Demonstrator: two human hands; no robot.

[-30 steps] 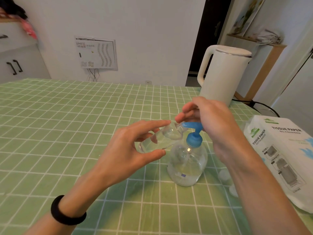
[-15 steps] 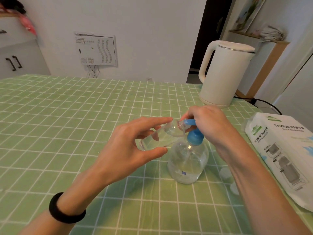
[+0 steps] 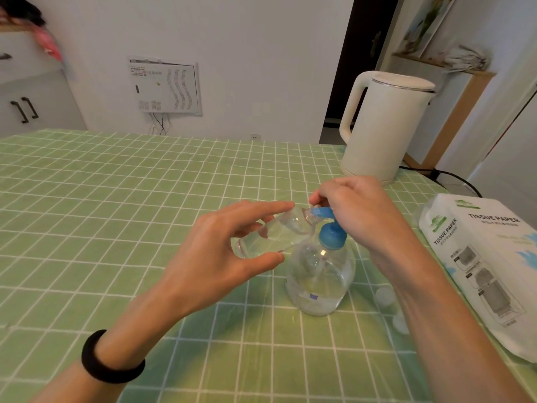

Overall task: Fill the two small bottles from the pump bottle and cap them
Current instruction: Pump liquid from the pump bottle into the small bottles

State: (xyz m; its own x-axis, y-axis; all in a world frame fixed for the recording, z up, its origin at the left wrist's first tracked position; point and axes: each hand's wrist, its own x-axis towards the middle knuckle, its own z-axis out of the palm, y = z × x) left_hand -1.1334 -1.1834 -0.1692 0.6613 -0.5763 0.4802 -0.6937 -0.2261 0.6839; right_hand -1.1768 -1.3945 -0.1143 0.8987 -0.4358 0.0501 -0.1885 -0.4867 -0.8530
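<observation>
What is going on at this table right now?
A person is filling a small bottle from a pump bottle that stands on the green checked table. The left hand holds the small bottle tilted, its mouth at the spout of the blue pump head. The right hand has its fingers curled over the pump head. The small bottle is uncapped; two small whitish round pieces, possibly caps, lie beside the right forearm. A second small bottle is not in view.

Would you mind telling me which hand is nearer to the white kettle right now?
Right. The right hand holds the blue pump head, just in front of the kettle; the left hand holds the small bottle farther left and closer to the person.
</observation>
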